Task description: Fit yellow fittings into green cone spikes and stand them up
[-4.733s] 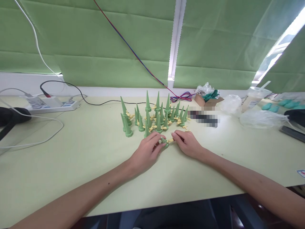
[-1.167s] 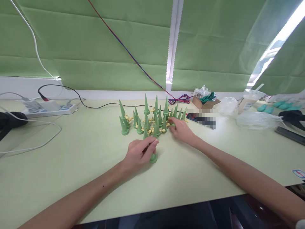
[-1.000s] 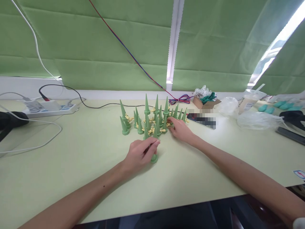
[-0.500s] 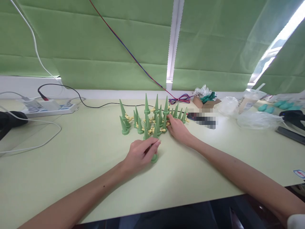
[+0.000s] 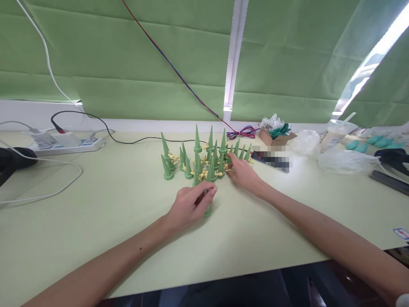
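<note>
My left hand (image 5: 188, 205) is closed in a pinch around a green cone (image 5: 208, 211); only the cone's round base shows below my fingers. Behind it stands a cluster of upright green cones (image 5: 197, 140) with flared bases. Small pale yellow pieces (image 5: 203, 174) lie among them, too small to make out in detail. At the cluster's right side, my right hand (image 5: 244, 172) has its fingers curled, with a bit of yellow at the fingertips. Part of the cones there is hidden by that hand.
Behind the cones runs a black cable (image 5: 137, 140) from a white power strip (image 5: 67, 146). To the right are a dark phone-like object (image 5: 271, 162), a small cardboard box (image 5: 277, 138), plastic bags (image 5: 347, 162) and a cup (image 5: 334, 134). The table's front edge is near me.
My right hand has drawn back slightly to the right from the cones. The left hand stays on its cone with hardly any movement.
</note>
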Motion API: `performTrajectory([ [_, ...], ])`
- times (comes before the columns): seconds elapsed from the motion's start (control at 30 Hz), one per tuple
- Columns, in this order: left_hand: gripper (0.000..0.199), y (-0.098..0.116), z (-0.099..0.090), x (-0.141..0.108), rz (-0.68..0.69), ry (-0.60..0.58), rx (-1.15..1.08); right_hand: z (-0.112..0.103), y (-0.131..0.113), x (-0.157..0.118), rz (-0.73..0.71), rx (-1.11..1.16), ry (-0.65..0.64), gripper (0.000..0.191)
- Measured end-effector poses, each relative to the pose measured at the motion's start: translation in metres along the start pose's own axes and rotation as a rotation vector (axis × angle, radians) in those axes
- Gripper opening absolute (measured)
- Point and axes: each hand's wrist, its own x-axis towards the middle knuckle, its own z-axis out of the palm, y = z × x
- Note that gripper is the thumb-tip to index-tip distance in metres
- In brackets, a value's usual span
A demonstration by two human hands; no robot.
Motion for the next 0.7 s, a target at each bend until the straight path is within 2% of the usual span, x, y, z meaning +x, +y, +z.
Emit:
performTrajectory([
  [0.2, 0.015, 0.001, 0.001, 0.001, -0.191, -0.152, -0.011, -0.009, -0.005, -0.014, 0.027, 0.020, -0.028, 0.050],
  [0.33, 0.015, 0.002, 0.001, 0.004, -0.270, -0.237, -0.072, -0.011, -0.003, -0.026, 0.015, 0.000, -0.045, 0.038],
  [0.47, 0.019, 0.003, 0.002, 0.006, -0.257, -0.254, -0.095, -0.007, 0.003, -0.034, -0.009, -0.012, -0.019, 0.023],
  [0.6, 0.023, 0.003, 0.003, 0.006, -0.216, -0.243, -0.104, -0.010, 0.007, -0.037, -0.031, 0.003, 0.021, 0.024],
  [0.7, 0.026, 0.002, 0.003, 0.005, -0.204, -0.251, -0.065, -0.021, 0.011, -0.037, -0.042, 0.013, 0.070, 0.022],
])
